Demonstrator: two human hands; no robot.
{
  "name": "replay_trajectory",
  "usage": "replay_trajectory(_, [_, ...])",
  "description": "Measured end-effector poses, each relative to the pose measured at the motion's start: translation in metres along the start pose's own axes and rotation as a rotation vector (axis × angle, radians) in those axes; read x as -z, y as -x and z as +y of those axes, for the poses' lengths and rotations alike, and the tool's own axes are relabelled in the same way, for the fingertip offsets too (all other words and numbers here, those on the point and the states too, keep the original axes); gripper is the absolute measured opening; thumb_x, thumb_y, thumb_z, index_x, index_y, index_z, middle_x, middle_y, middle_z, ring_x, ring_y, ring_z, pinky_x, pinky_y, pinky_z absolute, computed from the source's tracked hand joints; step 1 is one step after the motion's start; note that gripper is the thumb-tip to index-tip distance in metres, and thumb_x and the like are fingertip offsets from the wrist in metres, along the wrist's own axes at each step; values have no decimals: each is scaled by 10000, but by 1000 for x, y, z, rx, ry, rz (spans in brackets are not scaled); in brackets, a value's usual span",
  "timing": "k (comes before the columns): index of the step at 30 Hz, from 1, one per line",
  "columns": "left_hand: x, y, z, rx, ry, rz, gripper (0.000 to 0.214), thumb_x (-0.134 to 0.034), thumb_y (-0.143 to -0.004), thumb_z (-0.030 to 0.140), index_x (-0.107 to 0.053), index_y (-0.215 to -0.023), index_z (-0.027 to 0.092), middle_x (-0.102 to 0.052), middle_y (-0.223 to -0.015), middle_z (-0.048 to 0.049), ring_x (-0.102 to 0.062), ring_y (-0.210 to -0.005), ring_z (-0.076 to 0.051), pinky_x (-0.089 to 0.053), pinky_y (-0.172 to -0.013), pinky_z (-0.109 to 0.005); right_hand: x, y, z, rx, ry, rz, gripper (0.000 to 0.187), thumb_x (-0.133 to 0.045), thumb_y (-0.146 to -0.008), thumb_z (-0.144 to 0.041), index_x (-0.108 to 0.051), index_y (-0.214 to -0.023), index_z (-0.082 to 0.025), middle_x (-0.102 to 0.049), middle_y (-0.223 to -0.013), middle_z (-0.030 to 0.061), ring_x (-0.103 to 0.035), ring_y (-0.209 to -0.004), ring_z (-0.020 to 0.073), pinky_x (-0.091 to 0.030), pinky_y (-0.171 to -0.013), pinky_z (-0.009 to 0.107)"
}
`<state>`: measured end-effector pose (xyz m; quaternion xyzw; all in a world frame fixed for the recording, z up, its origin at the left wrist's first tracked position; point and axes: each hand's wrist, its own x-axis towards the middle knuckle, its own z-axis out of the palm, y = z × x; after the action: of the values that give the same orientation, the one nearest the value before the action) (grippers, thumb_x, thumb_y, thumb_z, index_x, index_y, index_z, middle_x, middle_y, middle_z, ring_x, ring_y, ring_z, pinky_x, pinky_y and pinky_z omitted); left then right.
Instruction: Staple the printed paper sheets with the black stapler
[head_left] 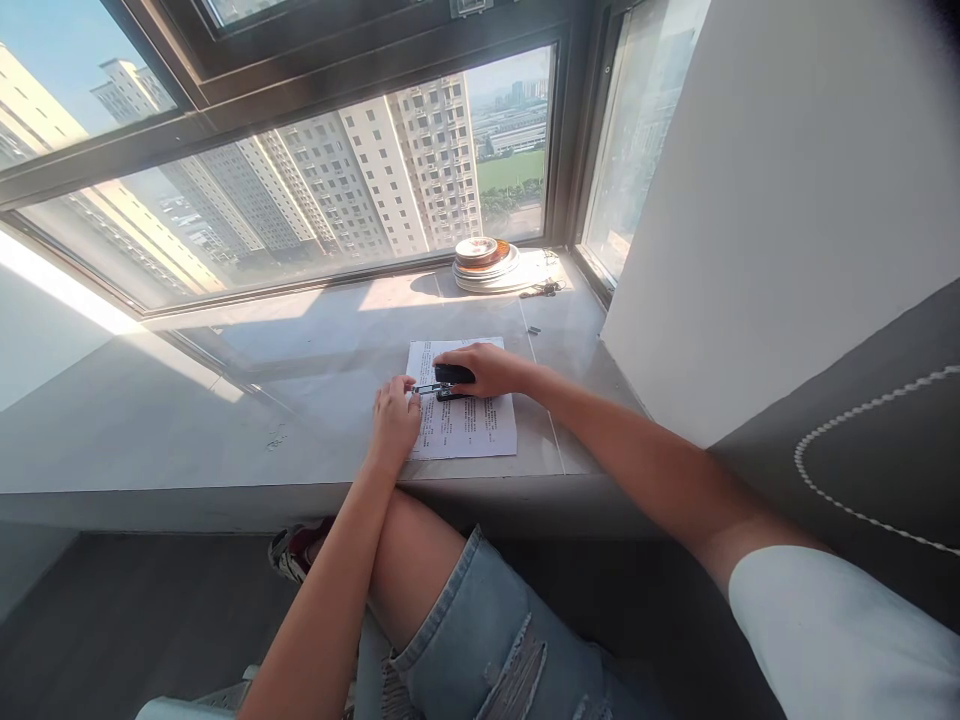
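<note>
- Grey, smooth sill runs under the window and carries everything; a white wall closes it off at 3 o'clock.
- White printed sheet lies flat near the sill's front edge, its long side running from 6 to 12 o'clock and its text lines crossing from 9 to 3.
- At 12 o'clock from the sheet, well apart and against the glass, stands a stack of round discs. The top one is orange-brown, and what it carries is too small to tell.
- Just beside that stack, at its 3 o'clock, lie some small dark objects; nothing stands between them and the hands.
- Black stapler rests on the upper half of the sheet. Its long axis runs from 9 to 3 o'clock, and a thin metal part sticks out toward 9 o'clock.
- Whether staples sit in that metal part cannot be made out.
- Right hand comes in from 3 o'clock and is wrapped over the stapler's black body, holding it down on the paper.
- Left hand comes up from 6 o'clock with its fingers bunched narrow, the tips at the metal end. I cannot tell whether they pinch it or only touch it.
- Below the sill's edge a bare knee and a shoe show.
</note>
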<state>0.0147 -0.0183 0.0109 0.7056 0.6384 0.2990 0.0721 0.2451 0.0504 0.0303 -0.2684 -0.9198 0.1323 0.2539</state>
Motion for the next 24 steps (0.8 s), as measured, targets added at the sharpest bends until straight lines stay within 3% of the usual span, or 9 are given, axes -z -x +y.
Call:
replay_trajectory(5, [9, 9, 7, 167, 149, 30, 233, -655, -869, 259, -684, -1093, 201, -762, -1052, -95, -712, -1024, -269, -531, -935, -393, -1, 0, 0, -7, 5, 0, 506, -723, -853, -265, -605, -1344, -231, -737, -1212, 77, -670, -982, 231, -430, -807, 301])
replay_trajectory(11, [11, 5, 15, 35, 87, 98, 318, -623, -888, 243, -717, -1191, 220, -768, -1146, -86, -708, -1099, -282, -521, -991, -429, -1, 0, 1, 3, -4, 6, 512, -721, -856, -265, -601, -1353, -235, -735, -1231, 72, -671, -1004, 238, -435, -823, 304])
replay_trajectory(17, [12, 10, 19, 183, 219, 103, 316, -684, -834, 248, -739, -1138, 180, -787, -1095, -128, -743, -1040, -289, -563, -945, -410, -1, 0, 0, -2, -8, 14, 489, -728, -847, -253, -619, -1324, -235, -739, -1209, 74, -670, -974, 227, -433, -814, 296])
replay_trajectory(21, [10, 12, 17, 318, 459, 33, 450, -755, -751, 250, -707, -1196, 206, -792, -1085, -122, -761, -938, -273, -599, -821, -384, -2, -1, -3, 1, -24, 28, 453, -724, -858, -276, -624, -1297, -225, -743, -1156, 73, -658, -942, 212, -422, -800, 285])
replay_trajectory(24, [7, 10, 15, 340, 648, -12, 514, -789, -699, 254, -682, -1199, 204, -779, -1146, -130, -753, -946, -255, -604, -772, -347, -5, -3, -4, 9, -46, 61, 410, -705, -869, -269, -627, -1265, -201, -741, -1106, 79, -647, -923, 205, -423, -801, 286])
